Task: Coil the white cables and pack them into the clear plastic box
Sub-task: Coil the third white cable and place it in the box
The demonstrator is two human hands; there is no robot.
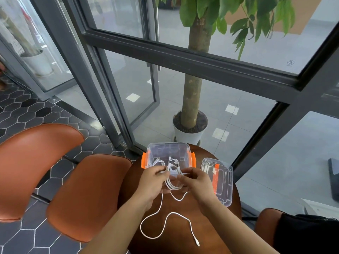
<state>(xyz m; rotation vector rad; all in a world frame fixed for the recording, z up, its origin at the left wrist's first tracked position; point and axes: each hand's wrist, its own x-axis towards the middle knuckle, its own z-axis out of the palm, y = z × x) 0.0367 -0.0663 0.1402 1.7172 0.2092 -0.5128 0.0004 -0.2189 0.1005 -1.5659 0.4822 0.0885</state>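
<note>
Coiling is under way. The left hand (154,182) closes its grip round several loops of the white cable (172,185), and the right hand (198,184), fingers curled, pinches the same bundle from the other side. Below the grip, the loose tail (165,222) lies across the table (211,235). Just beyond the grip stands the clear plastic box (168,144), open, with coiled cables (159,163) inside. Next, I judge, the tail must be wound in before the bundle goes forward into the box.

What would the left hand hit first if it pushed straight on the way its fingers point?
The left hand, gripping the white cable coil, points toward the clear plastic box. It would likely meet the box's near wall first; depth is unclear, so it might pass over the rim.
</note>
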